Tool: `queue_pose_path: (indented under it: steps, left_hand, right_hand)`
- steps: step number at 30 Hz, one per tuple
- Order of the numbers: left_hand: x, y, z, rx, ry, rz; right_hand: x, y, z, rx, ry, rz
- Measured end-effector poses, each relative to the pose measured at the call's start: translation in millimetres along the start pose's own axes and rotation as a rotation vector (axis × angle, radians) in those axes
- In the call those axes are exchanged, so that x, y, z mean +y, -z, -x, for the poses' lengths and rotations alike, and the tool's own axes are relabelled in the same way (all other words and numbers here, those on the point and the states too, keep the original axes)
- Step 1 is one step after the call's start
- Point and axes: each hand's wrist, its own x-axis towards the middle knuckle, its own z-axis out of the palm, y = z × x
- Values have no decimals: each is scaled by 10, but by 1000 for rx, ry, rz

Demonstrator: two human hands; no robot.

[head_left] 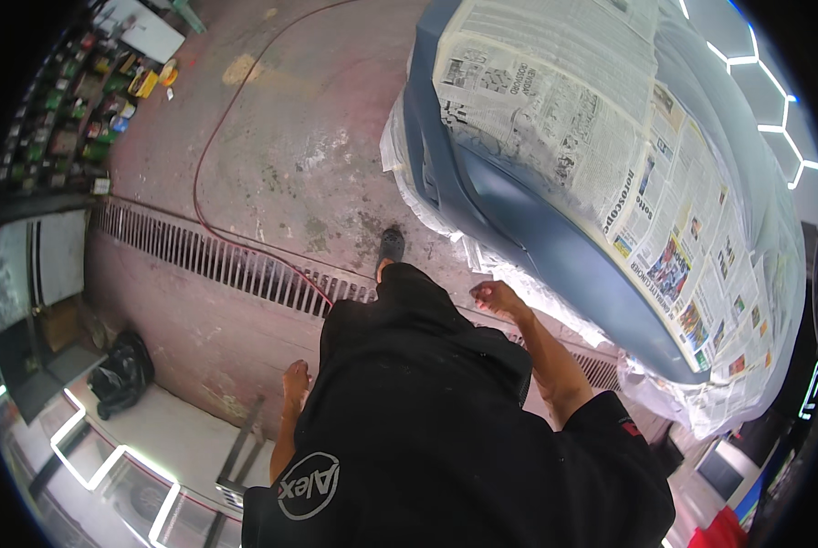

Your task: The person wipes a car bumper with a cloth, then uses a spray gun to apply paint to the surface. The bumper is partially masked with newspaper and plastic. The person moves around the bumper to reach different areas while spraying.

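My left hand (296, 376) hangs beside my black shirt, its fingers curled in, and no object shows in it. On the other side, my right hand (498, 297) is held out from my body with bent fingers and nothing visible in them. It is nearest to a vehicle's blue-grey body panel (555, 274), apart from it. Newspaper sheets (601, 137) taped along the panel's edge cover the surface above. Clear plastic sheeting (683, 402) wraps the rest and hangs below the panel.
A metal floor grate (208, 256) runs across the stained concrete floor (290, 137). A dark red hose (197, 173) snakes over it close to my feet. Cluttered shelves (53, 128) stand at the far left, a black bag (121, 374) at the near left.
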Motion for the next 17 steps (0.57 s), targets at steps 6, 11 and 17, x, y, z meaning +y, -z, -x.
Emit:
queue_pose_path:
  steps: [6,11,17]
  left_hand:
    - [668,783,-775,-82,-138,-5]
    - [1236,1230,-2022,-222,-446,-27]
    - [2336,1853,-3683,-402,-433,-385]
  right_hand:
    - [-868,-201,36,185,-46,36]
    - [-877,-558,296,390,-78,-78]
    - [205,-2040,470,669,-182,-429]
